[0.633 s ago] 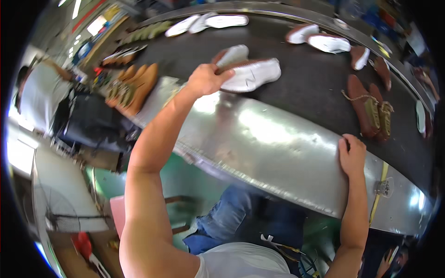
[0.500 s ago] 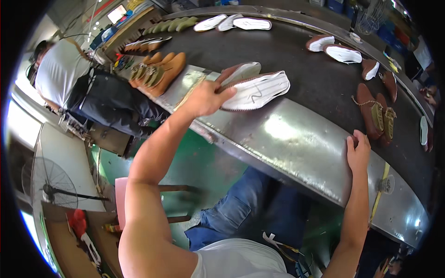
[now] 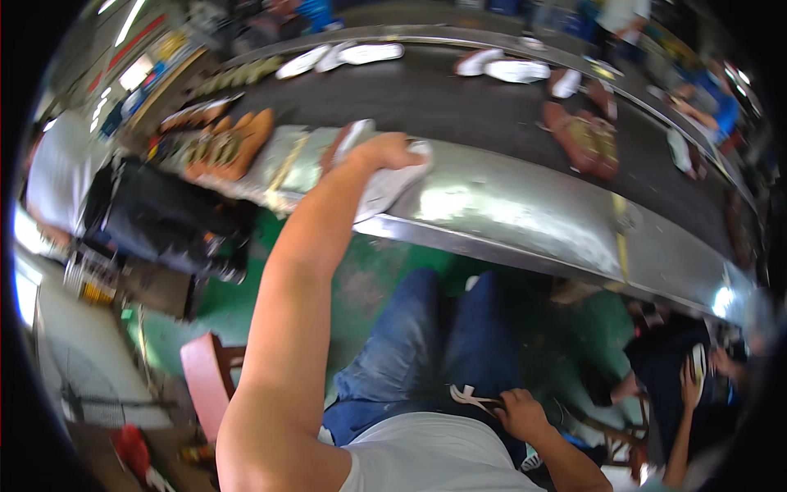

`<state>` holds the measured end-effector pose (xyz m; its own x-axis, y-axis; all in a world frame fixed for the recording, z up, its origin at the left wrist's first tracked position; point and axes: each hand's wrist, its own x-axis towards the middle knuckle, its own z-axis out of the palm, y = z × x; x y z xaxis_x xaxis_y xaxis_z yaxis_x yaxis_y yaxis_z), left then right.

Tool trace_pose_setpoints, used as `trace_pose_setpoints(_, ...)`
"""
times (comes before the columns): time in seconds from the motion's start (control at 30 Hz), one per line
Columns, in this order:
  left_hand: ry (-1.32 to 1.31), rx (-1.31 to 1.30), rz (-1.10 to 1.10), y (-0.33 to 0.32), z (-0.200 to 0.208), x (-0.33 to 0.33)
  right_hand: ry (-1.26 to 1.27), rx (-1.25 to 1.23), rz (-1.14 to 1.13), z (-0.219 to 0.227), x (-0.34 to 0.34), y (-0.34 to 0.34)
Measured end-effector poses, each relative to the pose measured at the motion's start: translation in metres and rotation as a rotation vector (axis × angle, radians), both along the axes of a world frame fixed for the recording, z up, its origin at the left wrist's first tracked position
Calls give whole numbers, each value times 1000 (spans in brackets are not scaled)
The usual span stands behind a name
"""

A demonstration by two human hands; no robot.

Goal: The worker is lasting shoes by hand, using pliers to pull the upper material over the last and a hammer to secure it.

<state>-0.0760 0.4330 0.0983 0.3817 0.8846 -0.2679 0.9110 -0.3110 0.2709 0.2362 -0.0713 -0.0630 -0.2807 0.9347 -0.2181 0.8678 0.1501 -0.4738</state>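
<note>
My left hand (image 3: 392,151) reaches to the metal ledge and is closed on a shoe (image 3: 392,193) with its white bottom showing, tilted at the ledge's front edge. Just left of it lies a second brown shoe (image 3: 343,148) with a white bottom, partly behind my arm. My right hand (image 3: 523,416) is down at my lap. Its curled fingers are at the dark end of a tool with white handles (image 3: 471,397); the rest of that tool is hidden.
A dark belt (image 3: 434,94) runs behind the metal ledge (image 3: 525,201). Tan shoes (image 3: 242,143) stand to the left, brown laced shoes (image 3: 578,139) to the right. White-bottomed shoes (image 3: 369,53) line the far side. A person (image 3: 74,168) bends at the left; a pink stool (image 3: 205,381) stands nearby.
My right hand has left the ledge and come down to the tool at my lap. My left hand has drawn the shoe toward the ledge's front edge. The view has turned right.
</note>
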Motion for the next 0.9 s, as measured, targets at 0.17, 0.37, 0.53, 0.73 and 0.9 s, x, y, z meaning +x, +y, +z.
trace_pose_setpoints(0.17, -217, -18, 34, -23, 13, 12, 130, -214, -224, 3, 4, -29)
trace_pose_setpoints(0.37, -1192, -329, 56, -180, -4, 26, 1462, -987, -646, -7, 52, -33)
trace_pose_setpoints(0.53, -1576, -477, 204, -309, -105, 57, 1368, -597, -470, 36, 17, 18)
trace_pose_setpoints(0.73, -1369, -630, 62, -348, -146, 65, 730, 157, -251, 45, -26, 87)
trace_pose_setpoints(0.9, -1276, -876, -87, -324, -133, 42, 741, 110, -124, 52, -25, 129)
